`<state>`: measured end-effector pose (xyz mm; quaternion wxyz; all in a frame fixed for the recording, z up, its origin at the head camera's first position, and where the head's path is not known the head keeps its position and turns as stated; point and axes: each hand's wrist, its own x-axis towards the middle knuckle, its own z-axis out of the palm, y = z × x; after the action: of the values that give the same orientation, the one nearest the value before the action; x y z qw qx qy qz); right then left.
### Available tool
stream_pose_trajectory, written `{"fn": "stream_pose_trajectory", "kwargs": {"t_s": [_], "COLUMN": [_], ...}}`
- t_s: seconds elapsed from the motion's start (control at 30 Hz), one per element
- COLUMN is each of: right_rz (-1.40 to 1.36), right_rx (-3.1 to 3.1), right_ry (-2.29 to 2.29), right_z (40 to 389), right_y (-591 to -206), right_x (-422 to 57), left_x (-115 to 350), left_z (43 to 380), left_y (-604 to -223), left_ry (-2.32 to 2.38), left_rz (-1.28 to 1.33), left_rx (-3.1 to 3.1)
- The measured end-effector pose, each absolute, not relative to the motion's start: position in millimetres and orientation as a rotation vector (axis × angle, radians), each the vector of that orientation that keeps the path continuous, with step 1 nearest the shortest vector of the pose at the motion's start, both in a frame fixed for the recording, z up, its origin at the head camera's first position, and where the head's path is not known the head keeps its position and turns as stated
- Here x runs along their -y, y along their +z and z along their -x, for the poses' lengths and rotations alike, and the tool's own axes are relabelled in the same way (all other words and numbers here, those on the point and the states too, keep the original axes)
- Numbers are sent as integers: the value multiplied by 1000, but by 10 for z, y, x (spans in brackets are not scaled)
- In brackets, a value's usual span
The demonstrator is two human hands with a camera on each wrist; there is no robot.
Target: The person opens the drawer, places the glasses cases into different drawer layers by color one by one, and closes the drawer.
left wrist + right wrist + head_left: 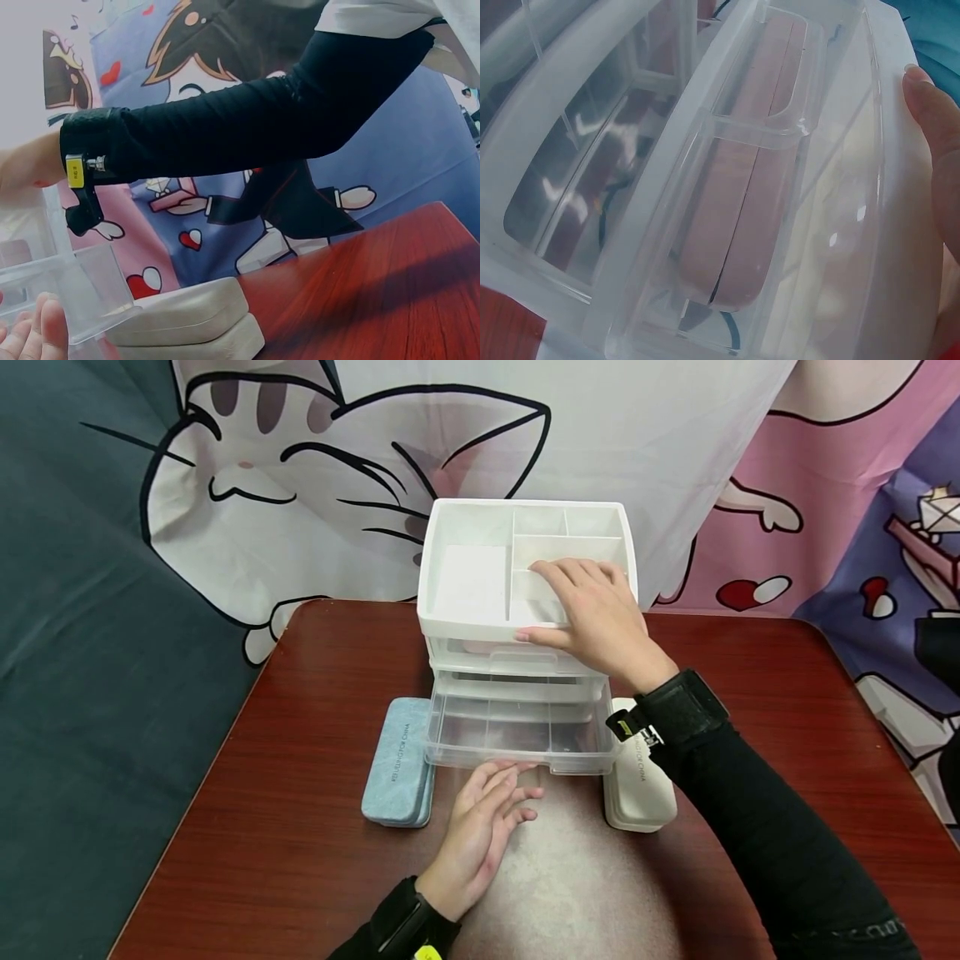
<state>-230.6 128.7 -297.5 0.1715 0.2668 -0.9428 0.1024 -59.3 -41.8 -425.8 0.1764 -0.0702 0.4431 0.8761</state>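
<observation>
A white organizer [465,628] with clear drawers stands on the table. My right hand [600,618] rests over its top tray, fingers spread above the compartments and thumb against the front edge; the right wrist view shows that thumb [926,97] along the edge. The lower clear drawer [517,735], with dividers inside, sticks out at the front. My left hand [480,831] touches the underside of its front edge with its fingertips, fingers extended. A pink case [739,195] lies inside the upper drawer [517,658].
A blue glasses case [397,764] lies left of the organizer, stacked on another case. On the right lies a cream case [639,789], its pair of stacked layers [187,319] visible in the left wrist view. A cartoon cloth [637,435] hangs behind the red-brown table [247,827].
</observation>
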Motion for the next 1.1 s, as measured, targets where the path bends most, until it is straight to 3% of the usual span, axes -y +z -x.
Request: {"fn": "stream_pose_trajectory", "kwargs": {"t_s": [1.1], "right_rz": [-756], "right_rx": [2664], "right_ry": [281], "right_z": [2303], "right_y": [-2980], "right_x": [-1272], "left_x": [622], "left_z": [477], "left_y": [-4344], "left_ry": [2382], "left_rz": [235], "left_rx": [-1323]}}
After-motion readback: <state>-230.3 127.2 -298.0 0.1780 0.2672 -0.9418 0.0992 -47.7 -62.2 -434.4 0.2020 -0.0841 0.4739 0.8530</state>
